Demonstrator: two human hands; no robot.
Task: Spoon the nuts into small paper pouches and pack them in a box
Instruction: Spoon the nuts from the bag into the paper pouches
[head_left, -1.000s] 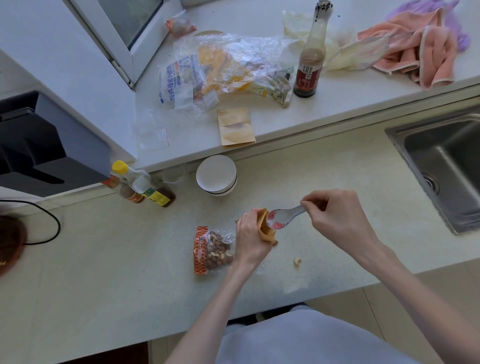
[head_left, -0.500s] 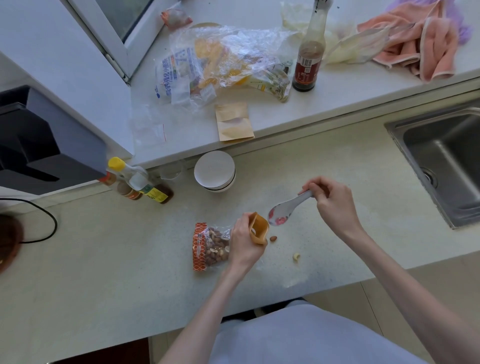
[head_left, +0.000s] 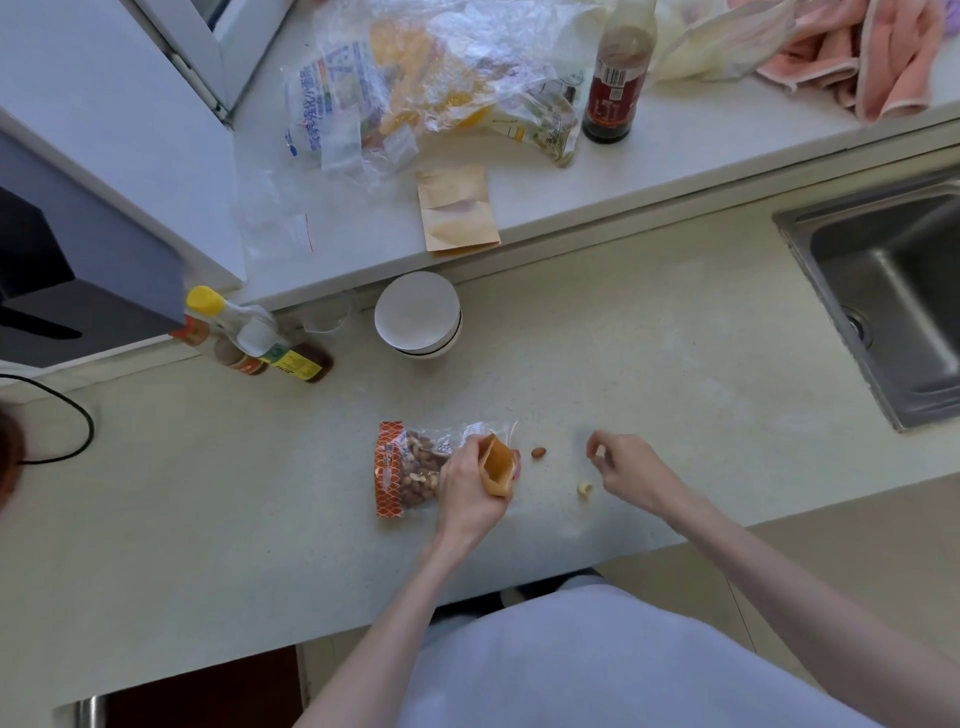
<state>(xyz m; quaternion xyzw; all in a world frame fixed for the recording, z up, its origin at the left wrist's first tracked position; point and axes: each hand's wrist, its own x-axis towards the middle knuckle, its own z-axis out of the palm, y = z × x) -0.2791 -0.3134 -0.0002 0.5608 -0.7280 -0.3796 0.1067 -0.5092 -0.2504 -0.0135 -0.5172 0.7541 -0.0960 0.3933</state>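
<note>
My left hand (head_left: 467, 483) grips a small brown paper pouch (head_left: 497, 465), mouth open and facing up, just over the right end of a clear nut bag (head_left: 410, 470) with an orange edge. An almond (head_left: 539, 452) and a pale cashew (head_left: 584, 488) lie loose on the counter between my hands. My right hand (head_left: 626, 467) hovers right of them with loosely curled fingers and holds nothing. The spoon is not plainly visible; only a pink sliver shows at the pouch's right edge. Spare flat pouches (head_left: 457, 208) lie on the raised ledge.
A white lidded jar (head_left: 417, 314) and sauce bottles (head_left: 260, 343) stand at the ledge's foot. Crumpled plastic bags (head_left: 415, 78), a dark bottle (head_left: 615, 88) and pink cloths (head_left: 857, 57) sit on the ledge. A steel sink (head_left: 893, 291) is at right. No box shows.
My right hand has let go of the spoon and dropped toward the counter near the loose nuts. The pouch in my left hand stays over the nut bag.
</note>
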